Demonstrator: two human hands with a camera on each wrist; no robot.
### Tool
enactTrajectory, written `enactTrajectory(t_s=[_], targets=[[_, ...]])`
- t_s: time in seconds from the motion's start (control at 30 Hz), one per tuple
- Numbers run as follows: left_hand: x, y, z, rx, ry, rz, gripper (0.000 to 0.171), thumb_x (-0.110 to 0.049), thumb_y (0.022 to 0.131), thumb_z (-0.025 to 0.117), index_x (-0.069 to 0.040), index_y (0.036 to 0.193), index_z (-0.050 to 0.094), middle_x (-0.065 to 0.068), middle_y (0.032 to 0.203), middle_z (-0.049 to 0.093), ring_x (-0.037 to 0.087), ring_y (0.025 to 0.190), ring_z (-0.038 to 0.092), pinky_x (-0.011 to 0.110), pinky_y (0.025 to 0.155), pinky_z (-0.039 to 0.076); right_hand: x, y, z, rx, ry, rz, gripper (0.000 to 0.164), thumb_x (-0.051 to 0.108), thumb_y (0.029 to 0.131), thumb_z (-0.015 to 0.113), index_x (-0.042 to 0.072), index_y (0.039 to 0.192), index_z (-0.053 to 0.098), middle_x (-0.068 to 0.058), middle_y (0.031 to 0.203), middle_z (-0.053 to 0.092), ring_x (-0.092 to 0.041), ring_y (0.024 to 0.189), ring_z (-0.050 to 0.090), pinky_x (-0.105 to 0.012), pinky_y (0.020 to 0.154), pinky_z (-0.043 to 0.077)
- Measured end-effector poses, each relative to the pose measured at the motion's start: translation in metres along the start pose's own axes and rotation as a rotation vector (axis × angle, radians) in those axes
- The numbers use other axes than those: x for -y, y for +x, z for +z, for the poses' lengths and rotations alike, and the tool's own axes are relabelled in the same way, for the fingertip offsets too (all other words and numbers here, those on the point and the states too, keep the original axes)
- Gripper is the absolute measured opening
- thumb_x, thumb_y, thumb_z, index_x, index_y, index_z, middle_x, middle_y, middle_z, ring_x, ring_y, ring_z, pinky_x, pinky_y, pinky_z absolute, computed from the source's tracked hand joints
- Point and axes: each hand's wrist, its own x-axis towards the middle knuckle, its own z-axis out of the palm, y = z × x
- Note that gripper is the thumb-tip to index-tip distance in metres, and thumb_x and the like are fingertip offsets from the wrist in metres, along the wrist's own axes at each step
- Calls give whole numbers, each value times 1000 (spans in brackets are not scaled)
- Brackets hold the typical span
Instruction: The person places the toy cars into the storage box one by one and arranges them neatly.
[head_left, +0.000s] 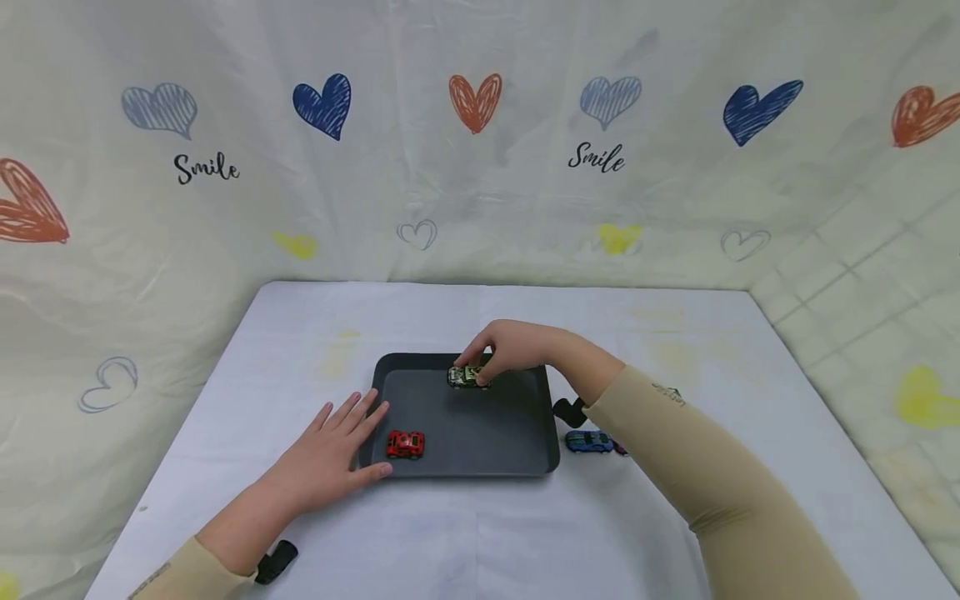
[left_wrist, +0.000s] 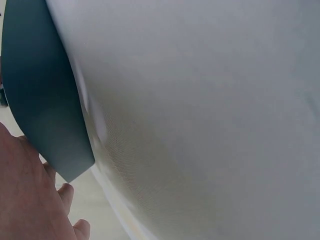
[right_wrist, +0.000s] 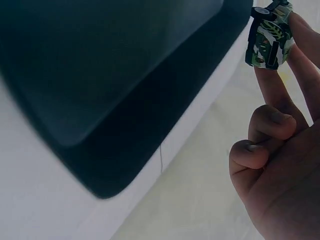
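Note:
Over the far part of a dark grey tray (head_left: 480, 433), my right hand (head_left: 517, 346) pinches a green camouflage toy car (head_left: 462, 377) between thumb and fingers. The right wrist view shows that toy car (right_wrist: 270, 42) at the fingertips, the other fingers curled toward the palm. A red toy car (head_left: 405, 444) sits in the tray's near left corner. My left hand (head_left: 330, 458) lies at the tray's left edge with fingers spread, touching the rim. In the left wrist view the tray's outer wall (left_wrist: 47, 90) stands beside the left hand (left_wrist: 30, 195).
Right of the tray, a blue toy car (head_left: 588, 442) is on the white table (head_left: 480, 542). Another small toy car (head_left: 620, 448), mostly hidden by the right sleeve, sits beside it. Behind the table hangs a cloth (head_left: 525, 183) printed with hearts.

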Motion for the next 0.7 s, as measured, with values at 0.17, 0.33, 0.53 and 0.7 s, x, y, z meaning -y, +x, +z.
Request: enactTrajectory(t_s=[0.17,0.33,0.53,0.7], targets=[[3,1,5,12,10,-4,93,-76,87,49,-24,160,23,2,166,13,32,151,12,60,118,10,12,23,17,57,-53,-13,37,17,89,75,25,126,71,10,114,68,-7,105,61,-29,87,53],[7,2,9,-6,19,-3,93,-78,87,47,-26,160,21,0,166,11,30,152,11,59,119,9,25,42,33,66,-85,-24,38,17,90,75,23,127,70,9,114,69,-7,105,62,-28,87,53],[10,3,12,-11,45,-9,94,-80,86,45,-26,159,23,-1,166,13,28,152,12,58,119,10,35,63,51,56,-122,-21,37,18,90,75,21,127,70,7,111,70,-5,99,62,-26,83,53],[7,2,7,-22,37,7,93,-78,86,48,-24,159,26,2,166,16,32,151,16,60,118,13,36,76,64,68,-195,0,36,21,90,75,21,127,70,9,105,68,-4,92,60,-23,79,51]])
